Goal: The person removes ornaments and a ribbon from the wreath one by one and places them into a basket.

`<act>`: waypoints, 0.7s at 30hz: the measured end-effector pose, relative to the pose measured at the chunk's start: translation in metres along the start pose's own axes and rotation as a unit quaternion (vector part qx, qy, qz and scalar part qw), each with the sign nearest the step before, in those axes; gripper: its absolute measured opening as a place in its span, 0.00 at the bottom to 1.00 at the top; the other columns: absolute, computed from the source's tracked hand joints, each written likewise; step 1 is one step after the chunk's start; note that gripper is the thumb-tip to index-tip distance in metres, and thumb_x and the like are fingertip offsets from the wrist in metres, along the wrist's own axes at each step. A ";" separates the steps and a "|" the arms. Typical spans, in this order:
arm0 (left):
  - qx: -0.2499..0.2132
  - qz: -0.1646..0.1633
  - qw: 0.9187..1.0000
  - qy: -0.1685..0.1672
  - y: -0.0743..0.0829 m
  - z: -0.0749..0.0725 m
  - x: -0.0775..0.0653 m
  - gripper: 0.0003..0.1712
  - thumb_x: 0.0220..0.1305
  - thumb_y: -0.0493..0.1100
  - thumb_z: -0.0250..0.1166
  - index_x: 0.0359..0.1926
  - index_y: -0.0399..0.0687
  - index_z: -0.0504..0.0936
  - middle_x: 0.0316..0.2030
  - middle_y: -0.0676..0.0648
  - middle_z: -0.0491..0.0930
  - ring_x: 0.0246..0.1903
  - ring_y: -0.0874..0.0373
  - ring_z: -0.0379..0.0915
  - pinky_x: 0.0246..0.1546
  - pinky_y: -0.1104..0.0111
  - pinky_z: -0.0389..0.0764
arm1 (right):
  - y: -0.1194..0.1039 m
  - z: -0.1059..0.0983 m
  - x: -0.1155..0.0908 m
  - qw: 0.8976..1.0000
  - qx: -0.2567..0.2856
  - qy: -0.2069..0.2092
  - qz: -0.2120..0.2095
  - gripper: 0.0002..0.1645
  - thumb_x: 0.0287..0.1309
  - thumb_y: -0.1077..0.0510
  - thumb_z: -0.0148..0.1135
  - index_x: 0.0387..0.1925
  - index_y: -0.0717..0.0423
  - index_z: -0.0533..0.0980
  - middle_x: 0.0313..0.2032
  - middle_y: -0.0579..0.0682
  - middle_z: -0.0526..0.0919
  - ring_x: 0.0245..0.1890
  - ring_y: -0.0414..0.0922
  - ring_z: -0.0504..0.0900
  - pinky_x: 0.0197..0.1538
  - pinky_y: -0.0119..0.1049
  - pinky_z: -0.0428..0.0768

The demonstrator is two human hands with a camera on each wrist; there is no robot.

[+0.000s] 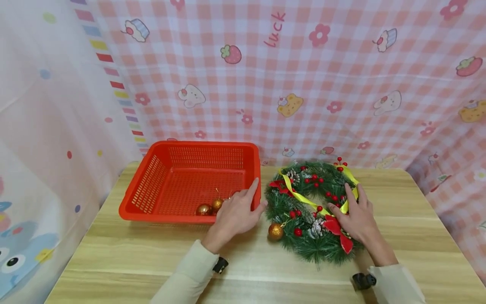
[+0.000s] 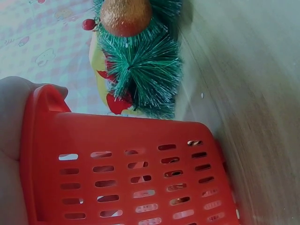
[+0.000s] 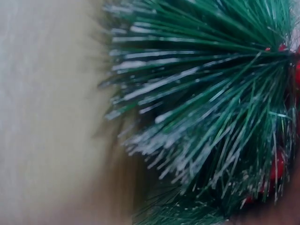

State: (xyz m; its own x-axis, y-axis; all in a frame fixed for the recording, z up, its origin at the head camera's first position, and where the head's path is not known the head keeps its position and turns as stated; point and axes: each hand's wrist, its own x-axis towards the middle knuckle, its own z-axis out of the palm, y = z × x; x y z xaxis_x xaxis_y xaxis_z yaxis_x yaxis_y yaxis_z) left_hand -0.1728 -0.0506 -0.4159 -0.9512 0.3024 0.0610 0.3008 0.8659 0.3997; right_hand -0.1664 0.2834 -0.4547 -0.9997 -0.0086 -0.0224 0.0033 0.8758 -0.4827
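In the head view, my left hand (image 1: pixel 238 213) lies over the front right corner of a red plastic basket (image 1: pixel 161 218), its index finger and thumb straight and spread. The left wrist view has that hand at the rim, beside the perforated wall. Inside the basket, next to the hand, are a shiny copper bauble (image 1: pixel 203 209) and a glittery gold one (image 1: pixel 217 204). My right hand (image 1: pixel 357 215) rests with spread fingers on the right side of a green Christmas wreath (image 1: pixel 317 250), over its yellow ribbon (image 1: pixel 300 196). The wreath's bristles fill much of the right wrist view.
A glittery orange bauble (image 1: pixel 275 232) hangs at the wreath's left front edge. Red berries, frosted pinecones (image 1: pixel 316 228) and red fabric petals (image 1: pixel 332 225) decorate it. Both things stand on a wooden table (image 1: pixel 152 261), with a pink checked cloth (image 1: pixel 243 84) behind.
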 end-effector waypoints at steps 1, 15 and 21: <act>-0.001 0.000 1.000 -0.001 0.000 0.000 0.000 0.42 0.72 0.65 0.49 0.78 0.53 0.52 0.59 0.41 0.78 0.35 0.51 0.75 0.22 0.66 0.71 | 0.001 0.000 0.001 1.000 0.000 -0.001 -0.002 0.55 0.69 0.32 0.48 0.78 0.58 0.36 0.75 0.70 0.29 0.67 0.82 0.42 0.56 0.79 0.55; -0.054 0.019 0.998 0.040 0.003 -0.005 -0.005 0.37 0.70 0.59 0.57 0.73 0.47 0.64 0.66 0.39 0.70 0.63 0.42 0.67 0.61 0.47 0.70 | 0.003 -0.003 0.007 1.000 -0.012 -0.012 -0.019 0.55 0.68 0.31 0.47 0.78 0.57 0.38 0.75 0.69 0.31 0.68 0.81 0.42 0.57 0.79 0.56; -0.139 0.115 0.976 0.123 0.018 -0.008 -0.013 0.22 0.68 0.47 0.63 0.59 0.44 0.78 0.59 0.43 0.77 0.58 0.50 0.71 0.60 0.56 0.73 | 0.005 -0.002 0.006 1.000 -0.008 -0.013 -0.017 0.55 0.68 0.30 0.46 0.78 0.56 0.38 0.75 0.69 0.30 0.67 0.81 0.42 0.55 0.79 0.57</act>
State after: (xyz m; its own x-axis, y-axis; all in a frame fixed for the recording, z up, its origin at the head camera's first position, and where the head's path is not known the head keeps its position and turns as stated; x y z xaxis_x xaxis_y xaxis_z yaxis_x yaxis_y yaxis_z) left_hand -0.1556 -0.0419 -0.4024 -0.8589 0.3414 0.3818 0.5102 0.6352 0.5798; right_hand -0.1722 0.2885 -0.4550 -0.9983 -0.0511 -0.0288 -0.0317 0.8826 -0.4691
